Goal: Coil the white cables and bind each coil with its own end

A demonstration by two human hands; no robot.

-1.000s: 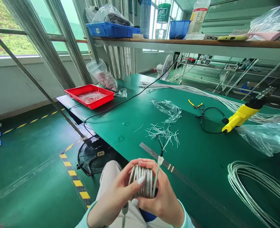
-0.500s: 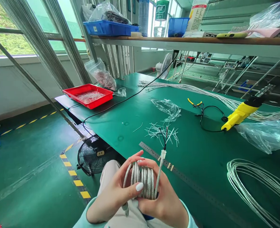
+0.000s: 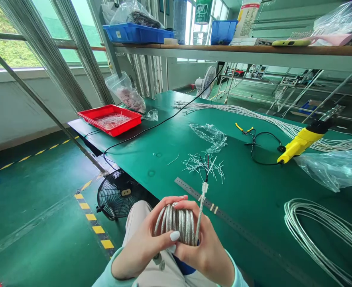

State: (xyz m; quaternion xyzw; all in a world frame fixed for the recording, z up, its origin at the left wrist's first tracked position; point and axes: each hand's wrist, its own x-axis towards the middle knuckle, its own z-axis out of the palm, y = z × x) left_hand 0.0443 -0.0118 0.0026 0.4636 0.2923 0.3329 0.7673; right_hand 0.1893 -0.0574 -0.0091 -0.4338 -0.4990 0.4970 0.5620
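Note:
A tight coil of silvery braided cable (image 3: 178, 224) sits between my two hands, above my lap. My left hand (image 3: 144, 243) is wrapped round its left side, thumb across the front. Round the right side curls my right hand (image 3: 207, 249), with its fingers over the top. One cable end (image 3: 204, 189) sticks up past my right hand, with a whitish sleeve and thin black, red and white wires fanning out. Another end with a grey tip (image 3: 158, 261) hangs below my left hand. Beyond lie a steel ruler (image 3: 190, 190) and loose white strands (image 3: 198, 165).
A yellow heat gun (image 3: 301, 145) and yellow-handled cutters (image 3: 244, 129) lie at the right. A larger cable coil (image 3: 295, 227) is at the near right. A red tray (image 3: 111, 129) stands far left. A black fan (image 3: 118, 195) is on the floor by the table edge.
The coil's turns have shifted slightly within my hands, and my left fingertips have come further over its top. The upright cable end has moved down a little. Both hands keep their hold.

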